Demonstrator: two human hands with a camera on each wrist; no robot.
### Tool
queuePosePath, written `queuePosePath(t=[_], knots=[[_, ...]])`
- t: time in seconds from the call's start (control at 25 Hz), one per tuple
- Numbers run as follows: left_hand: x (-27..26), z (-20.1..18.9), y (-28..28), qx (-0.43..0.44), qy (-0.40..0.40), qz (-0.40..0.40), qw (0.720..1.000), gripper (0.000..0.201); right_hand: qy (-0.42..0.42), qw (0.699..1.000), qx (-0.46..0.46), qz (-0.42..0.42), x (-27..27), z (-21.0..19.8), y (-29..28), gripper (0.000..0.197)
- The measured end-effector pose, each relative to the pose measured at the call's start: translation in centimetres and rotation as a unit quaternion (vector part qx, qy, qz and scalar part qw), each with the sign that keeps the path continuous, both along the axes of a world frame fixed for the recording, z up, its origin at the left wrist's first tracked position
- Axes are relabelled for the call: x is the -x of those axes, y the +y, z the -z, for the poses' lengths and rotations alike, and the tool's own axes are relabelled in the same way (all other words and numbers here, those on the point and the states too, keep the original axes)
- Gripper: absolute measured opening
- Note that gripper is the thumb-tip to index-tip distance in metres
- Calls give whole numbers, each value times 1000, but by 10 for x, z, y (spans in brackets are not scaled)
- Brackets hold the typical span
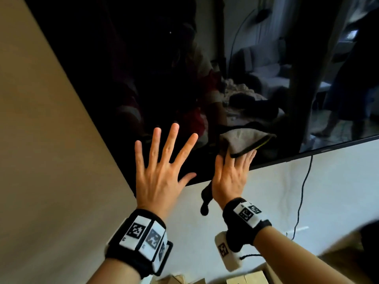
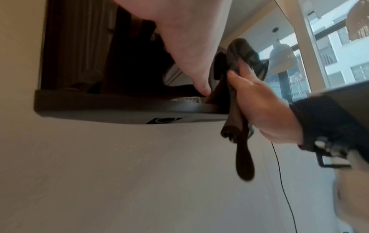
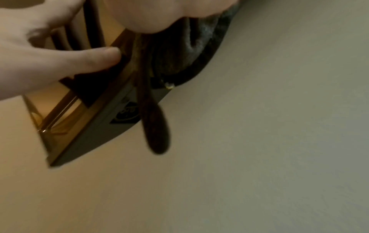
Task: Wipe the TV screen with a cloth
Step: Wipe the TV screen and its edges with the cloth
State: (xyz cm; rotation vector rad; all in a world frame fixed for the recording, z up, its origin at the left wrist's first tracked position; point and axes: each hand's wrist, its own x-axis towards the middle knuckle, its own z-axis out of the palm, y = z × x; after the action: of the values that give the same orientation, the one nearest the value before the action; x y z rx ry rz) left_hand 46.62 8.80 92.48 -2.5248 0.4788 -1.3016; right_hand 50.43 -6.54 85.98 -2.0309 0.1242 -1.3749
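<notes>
The TV screen (image 1: 184, 68) is dark and glossy, mounted on a pale wall (image 1: 266, 197), and it mirrors a dim room with a sofa and a window. Against its lower edge, near the bottom left corner, lies the cloth (image 1: 244, 143), a grey piece with a dark hem and a small yellow-green tag; most of it is spread flat on the glass, while a narrow dark tail hangs below the frame and over the wall. The right hand (image 1: 230, 177) presses the cloth to the screen with flat, nearly straight fingers that lie under its folded-back top, and in the left wrist view the thumb pinches the cloth's edge against the palm. Just beside it, the left hand (image 1: 162, 167) is spread wide with all fingers straight and apart, its fingertips resting on the bare glass and its thumb reaching toward the bottom frame; it holds nothing. Both wrists wear black bands carrying white blocks printed with black square markers. A thin black cable (image 1: 303, 193) drops from the frame's underside down the wall to the right of the hands. Along the bottom edge of the head view, the tops of some pale cardboard boxes (image 1: 246, 278) show.
</notes>
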Motion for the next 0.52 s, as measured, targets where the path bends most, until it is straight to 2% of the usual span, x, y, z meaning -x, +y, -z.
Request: queuePosePath(t=[0.04,0.16,0.2,0.24,0.32,0.4,0.44,0.52], knots=[[-1,0,3,-1,2,2,1000,98,-20,1000,1,8,-4,-6,-9,43],[-3,1,7,-9,9,5,1000,100,-31,989,-142,32,-12,-33,-23,52],[-3,2,8,-12,10,0,1000,100,-23,986,-159,36,-11,-33,-15,54],[-2,2,8,-12,10,-5,1000,100,-21,990,-138,37,-9,-28,-2,53],[-1,2,9,-9,12,-6,1000,100,-27,999,-39,23,-2,-8,17,46],[1,1,11,-5,14,4,1000,99,-38,999,31,11,-1,-5,9,42],[1,1,13,-4,14,8,1000,99,-43,999,23,14,-5,-12,1,42],[-1,1,16,-7,15,11,1000,98,-39,997,-67,25,-11,-30,-2,47]])
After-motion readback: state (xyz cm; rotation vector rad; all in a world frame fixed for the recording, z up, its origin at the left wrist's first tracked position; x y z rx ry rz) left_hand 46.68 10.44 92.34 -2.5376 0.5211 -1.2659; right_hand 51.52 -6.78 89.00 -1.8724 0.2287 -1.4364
